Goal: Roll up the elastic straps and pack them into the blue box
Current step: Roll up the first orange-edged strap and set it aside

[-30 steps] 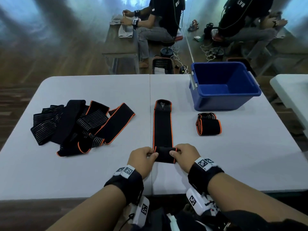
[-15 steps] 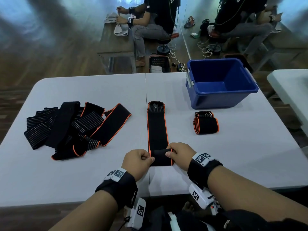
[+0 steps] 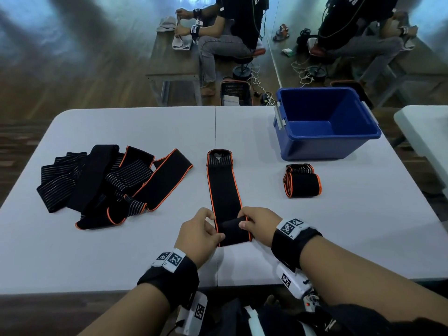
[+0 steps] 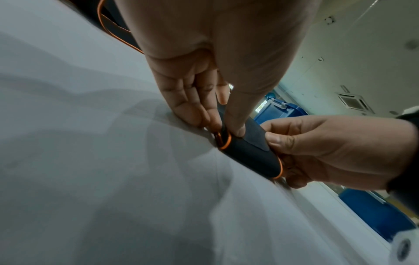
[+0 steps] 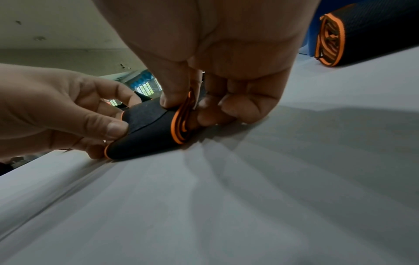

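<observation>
Both hands pinch the rolled near end of a black, orange-edged elastic strap [image 3: 224, 192] lying flat on the white table [image 3: 97, 251]. The left hand [image 3: 197, 235] grips the roll's left end, thumb on top and fingers curled against the orange spiral edge; the right hand [image 3: 260, 225] grips the right end in the same way, thumb pressed on the roll's upper face. The unrolled length runs straight away from the person along the table's centre seam, ending in a striped, looped tip.

To the right of this strap, apart from it, a finished rolled strap [image 3: 302, 181] lies on its side just in front of the blue box [image 3: 324, 146]. The box stands open on the far right part of the table; no straps show in the visible part of its interior. To the left, well apart, a loose pile of unrolled straps [image 3: 109, 185] spreads over the table. Bare table surface lies between the strap in hand and both the pile and the rolled strap.

Beyond the table's far edge is a wooden floor, where a seated person [image 3: 232, 32] works at a bench.
</observation>
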The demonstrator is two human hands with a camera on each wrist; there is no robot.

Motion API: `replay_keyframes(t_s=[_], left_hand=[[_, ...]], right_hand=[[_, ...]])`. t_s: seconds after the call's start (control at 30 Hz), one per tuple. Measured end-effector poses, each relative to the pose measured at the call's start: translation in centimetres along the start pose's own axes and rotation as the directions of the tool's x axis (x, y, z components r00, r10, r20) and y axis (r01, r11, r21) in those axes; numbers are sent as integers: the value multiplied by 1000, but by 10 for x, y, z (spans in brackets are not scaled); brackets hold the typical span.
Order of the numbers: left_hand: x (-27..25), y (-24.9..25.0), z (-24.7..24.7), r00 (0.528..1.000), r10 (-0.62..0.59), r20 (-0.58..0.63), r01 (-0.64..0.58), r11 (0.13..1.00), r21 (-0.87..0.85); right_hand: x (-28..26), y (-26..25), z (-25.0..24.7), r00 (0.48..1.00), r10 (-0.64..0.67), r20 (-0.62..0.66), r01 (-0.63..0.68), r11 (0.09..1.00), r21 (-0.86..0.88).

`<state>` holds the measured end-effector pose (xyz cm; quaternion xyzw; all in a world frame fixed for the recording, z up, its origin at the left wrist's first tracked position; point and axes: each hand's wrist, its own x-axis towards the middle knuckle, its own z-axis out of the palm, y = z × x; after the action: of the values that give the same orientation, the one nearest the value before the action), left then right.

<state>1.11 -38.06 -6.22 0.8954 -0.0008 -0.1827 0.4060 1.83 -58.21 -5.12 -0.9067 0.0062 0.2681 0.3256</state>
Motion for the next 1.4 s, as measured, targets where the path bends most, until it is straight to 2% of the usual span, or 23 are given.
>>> replay_keyframes(t_s=[0.13, 0.27, 0.47, 0.6, 0.7, 0.8, 0.87, 1.07, 1.2, 1.4], left_hand=[[-1, -5, 4, 998, 67, 11, -67, 998, 14], [1, -8, 6, 986, 166, 2, -163, 969, 184], [-2, -13, 4, 965, 251, 77, -260, 865, 429], [-6, -26, 4, 959, 238, 151, -282, 803, 525], [-7, -28, 5, 964, 206, 169, -265, 792, 550], [-3, -27, 5, 969, 199, 146, -246, 816, 523], [2, -27, 4, 974, 190, 123, -226, 850, 475], [9, -24, -1, 976, 212, 58, -220, 949, 224], [13, -18, -4, 994, 110, 23, -111, 991, 75], [25, -6, -7, 999, -11, 46, 9, 999, 43]], right_hand=[[4, -1, 2, 999, -1, -41, 0, 1000, -19], [5, -4, 4, 991, 8, -133, -15, 998, -55], [0, -7, 8, 986, -9, -168, -15, 989, -145], [-5, -8, 12, 985, -12, -170, -27, 974, -224], [-13, -4, 14, 990, -19, -137, -8, 982, -191], [-18, 3, 16, 997, -11, -78, -6, 979, -206], [-15, 7, 19, 996, 10, -93, -28, 979, -200], [-2, 9, 16, 990, 61, -129, -63, 998, -14], [1, 8, 13, 986, 97, -137, -84, 992, 94], [10, 1, 10, 970, 187, -154, -174, 980, 92]])
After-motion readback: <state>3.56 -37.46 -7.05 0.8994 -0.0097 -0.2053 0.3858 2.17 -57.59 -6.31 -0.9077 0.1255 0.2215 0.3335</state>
